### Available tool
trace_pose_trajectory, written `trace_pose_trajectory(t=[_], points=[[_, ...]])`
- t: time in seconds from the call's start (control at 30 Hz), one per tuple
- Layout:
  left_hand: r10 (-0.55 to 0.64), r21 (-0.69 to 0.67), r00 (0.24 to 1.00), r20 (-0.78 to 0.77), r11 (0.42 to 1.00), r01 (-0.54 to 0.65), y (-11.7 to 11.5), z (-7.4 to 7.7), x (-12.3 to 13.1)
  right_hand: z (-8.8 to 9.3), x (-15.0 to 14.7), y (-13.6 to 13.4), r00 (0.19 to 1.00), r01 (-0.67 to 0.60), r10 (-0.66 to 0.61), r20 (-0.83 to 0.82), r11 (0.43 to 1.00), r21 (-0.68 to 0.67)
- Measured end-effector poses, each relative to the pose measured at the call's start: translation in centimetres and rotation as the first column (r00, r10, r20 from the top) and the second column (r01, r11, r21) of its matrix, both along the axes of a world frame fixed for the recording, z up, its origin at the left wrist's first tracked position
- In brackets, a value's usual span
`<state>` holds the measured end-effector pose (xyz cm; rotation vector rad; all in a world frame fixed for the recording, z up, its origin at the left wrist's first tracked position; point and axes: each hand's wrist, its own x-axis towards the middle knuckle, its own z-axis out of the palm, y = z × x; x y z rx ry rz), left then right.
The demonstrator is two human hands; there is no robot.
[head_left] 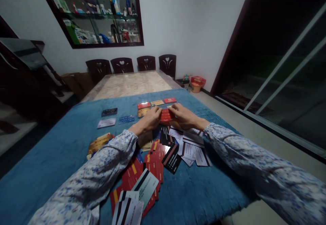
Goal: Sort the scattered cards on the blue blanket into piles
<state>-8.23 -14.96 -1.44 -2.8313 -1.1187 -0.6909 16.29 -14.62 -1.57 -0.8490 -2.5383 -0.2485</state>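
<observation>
Between my two hands is a red card, perhaps with others under it; the thickness cannot be made out. My left hand is closed on its left edge, and my right hand grips the right edge. Just beyond them lie a red card stack, a gold card stack and another red stack. Below my hands spreads a loose heap of red cards, black cards and white cards. Pale striped cards lie nearest me.
To the left are a black card stack, a blue one, a lilac one and gold cards. A blue cloth covers the near table. Chairs stand at the far end.
</observation>
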Motion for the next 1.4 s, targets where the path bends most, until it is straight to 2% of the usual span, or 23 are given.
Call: trace_pose_trajectory(t=[0.37,0.6,0.73,0.9,1.13,1.23,1.4], points=[[0.088,-0.048,0.996,0.001,0.995,-0.088,3.9,0.9,-4.5,1.7,-4.8,5.7,0.995,-0.028,0.032,0.099,0.999,-0.04],[0.157,-0.043,0.986,-0.052,0.986,-0.159,5.4,1.9,-6.4,2.3,-7.5,8.2,0.99,-0.012,0.022,0.141,0.997,-0.071],[0.193,-0.047,0.979,-0.068,0.979,-0.196,6.7,1.7,-7.3,2.5,-8.9,9.3,0.989,-0.016,0.034,0.141,0.992,-0.128],[0.237,-0.056,0.964,-0.119,0.968,-0.245,8.6,1.4,-8.6,3.1,-10.8,10.3,0.982,0.069,-0.036,0.184,0.982,-0.173],[0.305,-0.093,0.921,-0.241,0.938,-0.335,10.2,1.8,-9.1,3.9,-12.7,11.3,0.951,0.166,-0.095,0.294,0.959,-0.228],[0.332,-0.092,0.884,-0.33,0.92,-0.38,10.4,2.0,-8.9,3.8,-13.2,11.9,0.935,0.177,-0.091,0.344,0.957,-0.229],[0.363,-0.115,0.854,-0.372,0.895,-0.43,10.5,2.1,-8.5,3.3,-13.9,13.1,0.924,0.204,-0.105,0.369,0.948,-0.242]])
